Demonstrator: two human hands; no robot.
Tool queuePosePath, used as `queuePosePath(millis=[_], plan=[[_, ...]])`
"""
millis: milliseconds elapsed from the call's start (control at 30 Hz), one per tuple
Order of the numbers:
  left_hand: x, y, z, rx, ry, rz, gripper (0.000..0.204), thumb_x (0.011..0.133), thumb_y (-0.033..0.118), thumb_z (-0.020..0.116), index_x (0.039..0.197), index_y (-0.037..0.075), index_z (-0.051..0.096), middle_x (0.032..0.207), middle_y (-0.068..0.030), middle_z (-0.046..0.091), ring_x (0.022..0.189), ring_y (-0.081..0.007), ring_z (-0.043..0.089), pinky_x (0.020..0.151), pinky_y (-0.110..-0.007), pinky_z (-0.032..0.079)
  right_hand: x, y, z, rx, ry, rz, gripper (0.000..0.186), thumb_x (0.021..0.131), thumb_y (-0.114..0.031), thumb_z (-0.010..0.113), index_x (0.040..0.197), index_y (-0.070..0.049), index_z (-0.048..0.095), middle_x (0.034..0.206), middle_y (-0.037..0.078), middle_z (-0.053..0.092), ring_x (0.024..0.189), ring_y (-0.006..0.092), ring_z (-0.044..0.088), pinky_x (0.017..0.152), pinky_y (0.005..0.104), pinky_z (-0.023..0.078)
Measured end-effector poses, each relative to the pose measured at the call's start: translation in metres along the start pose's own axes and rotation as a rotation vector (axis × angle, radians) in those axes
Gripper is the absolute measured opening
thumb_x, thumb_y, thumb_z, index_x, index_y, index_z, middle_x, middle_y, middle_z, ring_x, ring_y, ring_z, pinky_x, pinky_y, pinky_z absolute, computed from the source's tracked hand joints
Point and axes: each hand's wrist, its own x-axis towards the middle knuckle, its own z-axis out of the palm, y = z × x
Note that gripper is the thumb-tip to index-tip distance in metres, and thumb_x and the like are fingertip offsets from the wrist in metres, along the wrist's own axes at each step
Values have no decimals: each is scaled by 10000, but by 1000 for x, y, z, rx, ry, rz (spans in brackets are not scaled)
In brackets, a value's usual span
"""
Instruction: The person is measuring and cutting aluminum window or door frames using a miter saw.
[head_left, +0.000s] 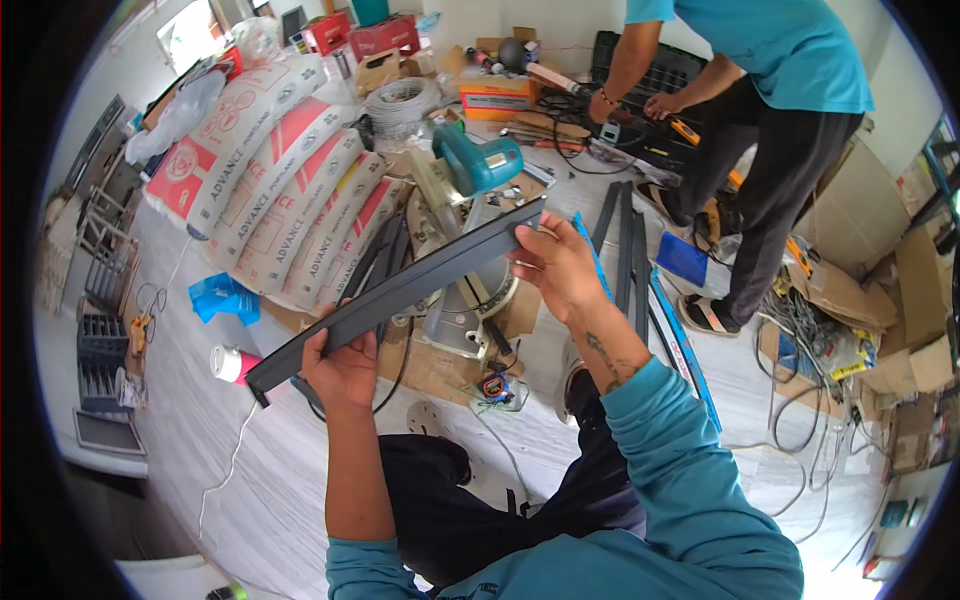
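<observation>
I hold a long dark grey metal profile strip (400, 295) with both hands, slanting from lower left to upper right. My left hand (345, 365) grips its lower end from beneath. My right hand (560, 265) closes on its upper end. Under the strip a mitre saw (470, 230) with a teal motor housing stands on cardboard on the floor.
Stacked white and red cement sacks (290, 170) lie to the left. More dark profile strips (625, 240) lie on the floor at right. Another person in a teal shirt (770, 90) bends over a black tool case (650, 90). Cables, cardboard boxes and a small tape measure (495, 388) litter the floor.
</observation>
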Motion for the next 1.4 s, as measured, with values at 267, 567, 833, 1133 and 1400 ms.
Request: queuePosePath(millis=[267, 567, 833, 1133, 1400], plan=[[20, 8, -41, -62, 447, -81, 273, 874, 281, 574, 1030, 63, 626, 964, -49, 693, 851, -186, 667, 684, -325, 557, -34, 10, 34, -171, -237, -247, 449, 808, 6, 758, 1176, -23, 503, 980, 61, 654, 844, 112, 638, 690, 248, 536], [21, 4, -43, -30, 556, -174, 368, 887, 343, 583, 1102, 45, 604, 1060, -112, 654, 937, -246, 640, 770, -379, 540, -38, 29, 33, -205, -382, -388, 433, 849, 19, 711, 1215, -45, 489, 987, 37, 643, 885, 108, 613, 774, 272, 521], [6, -53, -29, 699, 543, -389, 539, 894, 337, 623, 1281, -10, 481, 1287, -228, 520, 1190, -364, 511, 998, -471, 430, -45, 35, 28, -370, -334, -534, 334, 884, -56, 685, 1186, -55, 541, 1008, 98, 670, 870, 192, 665, 752, 327, 540], [4, -97, -51, 1562, -460, 181, 389, 895, 304, 682, 1112, -7, 594, 984, -164, 657, 857, -254, 621, 791, -375, 475, -47, 11, 21, -728, -320, -696, 312, 921, -132, 654, 1202, -41, 555, 1018, 178, 684, 866, 286, 700, 744, 364, 559], [23, -112, -41, 1395, -214, -71, 421, 859, 390, 726, 900, -21, 644, 745, -7, 584, 711, -110, 507, 663, -292, 423, -18, 13, -2, -504, 75, -506, 261, 961, -168, 580, 1164, -4, 564, 828, 178, 673, 703, 318, 661, 657, 371, 506]])
